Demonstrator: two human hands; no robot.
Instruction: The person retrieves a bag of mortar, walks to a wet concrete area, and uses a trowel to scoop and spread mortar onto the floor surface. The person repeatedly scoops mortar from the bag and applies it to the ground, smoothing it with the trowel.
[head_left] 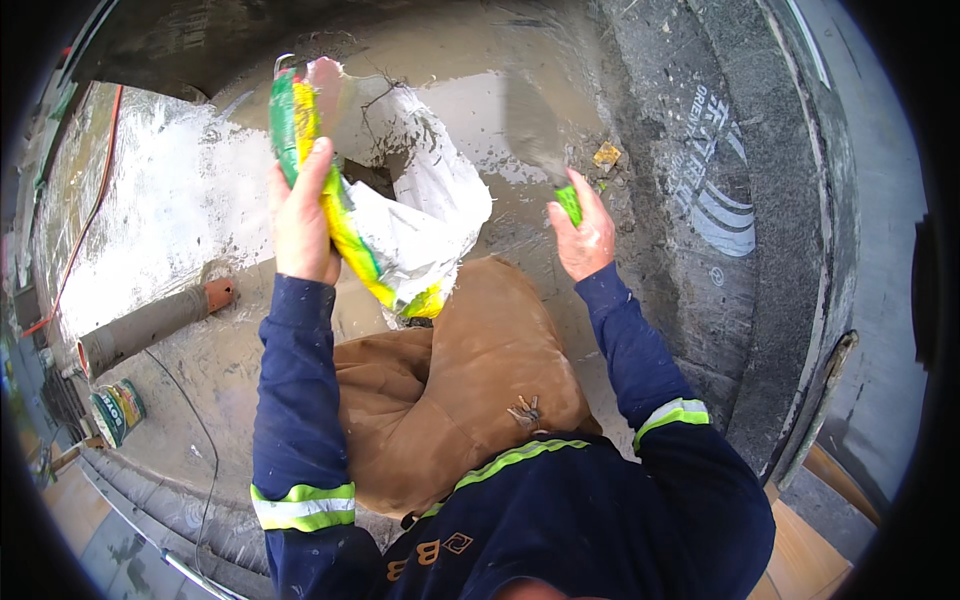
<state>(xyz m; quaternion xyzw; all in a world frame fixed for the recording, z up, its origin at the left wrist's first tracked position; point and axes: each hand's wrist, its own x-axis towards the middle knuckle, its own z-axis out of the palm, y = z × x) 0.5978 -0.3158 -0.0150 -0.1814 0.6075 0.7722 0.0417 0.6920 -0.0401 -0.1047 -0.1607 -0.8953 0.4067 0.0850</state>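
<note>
My left hand [303,220] is closed round the green and yellow edge of a torn plastic bag [445,195]. The bag's white inside is turned towards me, and dark debris and thin twigs show at its opening. On the right, my right hand [585,235] grips the green handle of a trowel [567,200]. Its broad grey blade points away from me over the wet floor, smeared by motion. A gap separates the trowel from the bag. My kneeling brown-trousered legs are just below the bag.
A grey-brown pipe [155,325] with an orange end lies at left, near a small green and white bag [118,410]. An orange hose [100,190] runs along the far left. Dark membrane [690,200] with white print lines the right side. A yellow scrap [606,156] lies beside it.
</note>
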